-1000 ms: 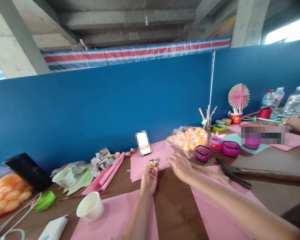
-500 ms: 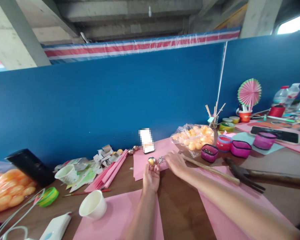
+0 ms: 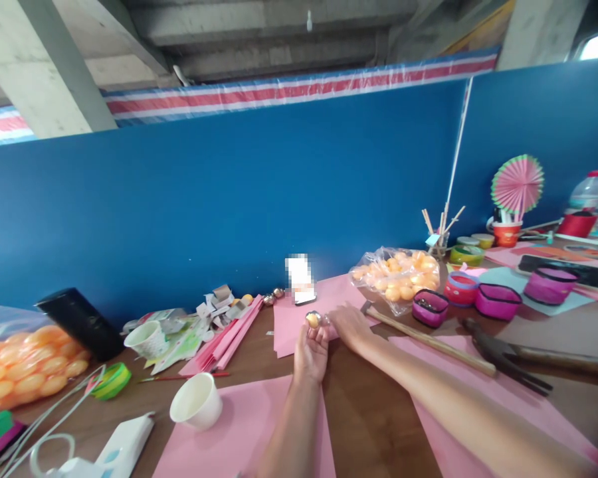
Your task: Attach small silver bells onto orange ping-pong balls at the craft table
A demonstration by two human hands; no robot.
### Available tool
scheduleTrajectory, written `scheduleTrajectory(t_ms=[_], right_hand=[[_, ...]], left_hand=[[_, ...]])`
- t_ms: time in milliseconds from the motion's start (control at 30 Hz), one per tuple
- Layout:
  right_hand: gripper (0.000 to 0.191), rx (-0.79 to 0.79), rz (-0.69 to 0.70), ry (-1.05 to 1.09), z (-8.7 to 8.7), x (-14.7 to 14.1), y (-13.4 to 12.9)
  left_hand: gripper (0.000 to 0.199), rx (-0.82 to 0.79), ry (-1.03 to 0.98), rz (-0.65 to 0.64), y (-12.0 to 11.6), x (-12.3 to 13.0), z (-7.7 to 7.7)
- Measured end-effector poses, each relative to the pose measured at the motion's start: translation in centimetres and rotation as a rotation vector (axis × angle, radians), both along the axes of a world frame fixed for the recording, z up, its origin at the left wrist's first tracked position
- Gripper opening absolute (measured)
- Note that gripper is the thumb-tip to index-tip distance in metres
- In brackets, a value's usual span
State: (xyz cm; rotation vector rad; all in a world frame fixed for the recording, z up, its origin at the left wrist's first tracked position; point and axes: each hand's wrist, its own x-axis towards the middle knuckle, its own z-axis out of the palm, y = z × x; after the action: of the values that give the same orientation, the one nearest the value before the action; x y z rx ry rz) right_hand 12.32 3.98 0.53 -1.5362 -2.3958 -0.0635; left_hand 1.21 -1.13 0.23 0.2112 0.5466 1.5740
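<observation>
My left hand point(image 3: 311, 355) is turned palm up above the brown table, its fingertips closed round a small yellow-orange ball point(image 3: 313, 321) partly covered in shiny metal. Close to the ball, my right hand point(image 3: 351, 326) is palm down with its fingers bent together over a pink sheet point(image 3: 286, 332). Small silvery pieces point(image 3: 327, 319) show at its fingertips; I cannot make out what the fingers grip. Behind the ball a phone point(image 3: 305, 304) with a blurred-out screen stands upright. Two metallic balls point(image 3: 274, 297) lie to its left.
A bag of orange balls point(image 3: 396, 275) lies behind my right hand. To the right are a wooden-handled hammer point(image 3: 431, 340), a claw hammer point(image 3: 503, 352) and a purple container point(image 3: 430, 307). A white paper cup point(image 3: 197, 401) stands at left, near folded pink paper strips point(image 3: 229, 338).
The whole view has shifted, so most things appear further right. My right fingertips have come closer to the ball and now cover more of the silvery pieces. My left hand still holds the ball.
</observation>
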Motion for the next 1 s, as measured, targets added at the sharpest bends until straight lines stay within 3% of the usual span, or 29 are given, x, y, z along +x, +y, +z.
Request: scheduleTrajectory(t_ms=[267, 600, 1000], right_hand=[[0.021, 0.046, 0.004, 0.112, 0.9, 1.0, -1.3], [0.018, -0.034, 0.130, 0.840, 0.9, 3.3, -3.7], [0.024, -0.184, 0.127, 1.112, 0.3, 3.8, -4.2]], left_hand=[[0.017, 0.007, 0.011, -0.025, 0.0, -0.1, -0.2], [0.020, 0.091, 0.112, -0.050, -0.2, 0.3, -0.1], [0.018, 0.118, 0.304, -0.077, -0.8, 0.9, 0.0]])
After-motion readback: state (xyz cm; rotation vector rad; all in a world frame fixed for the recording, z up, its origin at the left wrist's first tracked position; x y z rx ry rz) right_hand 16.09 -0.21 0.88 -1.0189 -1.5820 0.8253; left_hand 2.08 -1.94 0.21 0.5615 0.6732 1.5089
